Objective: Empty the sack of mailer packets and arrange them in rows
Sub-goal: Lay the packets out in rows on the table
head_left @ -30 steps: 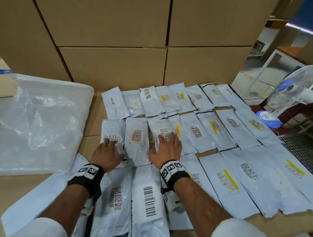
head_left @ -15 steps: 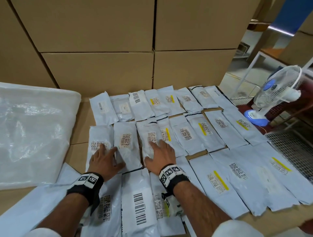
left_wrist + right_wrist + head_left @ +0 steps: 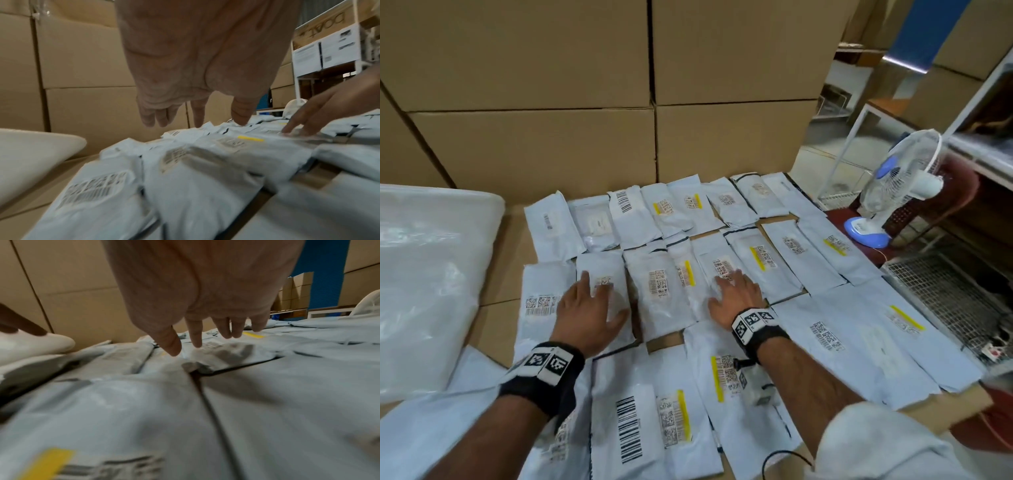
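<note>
White mailer packets (image 3: 784, 270) lie flat in three rows on a desk (image 3: 498, 284) made of cardboard boxes, the far row close against a wall of stacked cardboard cartons (image 3: 592, 144). Taking the clear plastic sack (image 3: 424, 281) as the landmark: it lies slack at the desk's left end, and all the rows spread out to the right of it, apart from it, with bare cardboard between.

The left hand (image 3: 589, 313) is over the middle row, at the second packet (image 3: 602, 277) from the sack. Its fingers (image 3: 198, 113) are straight and spread, gripping nothing; the left wrist view shows the fingertips pointing down over the packets, though blur hides whether they press or only touch.

The right hand (image 3: 734, 298) is further from the sack, on the same middle row, over a packet with a barcode label (image 3: 717, 274). Its fingers (image 3: 194, 335) are likewise extended and loosely apart, holding nothing, the tips at the packet's surface.

On the side of the desk opposite the sack stands a small white and blue fan (image 3: 900, 185), with a wire mesh rack (image 3: 945, 301) nearer the person.
</note>
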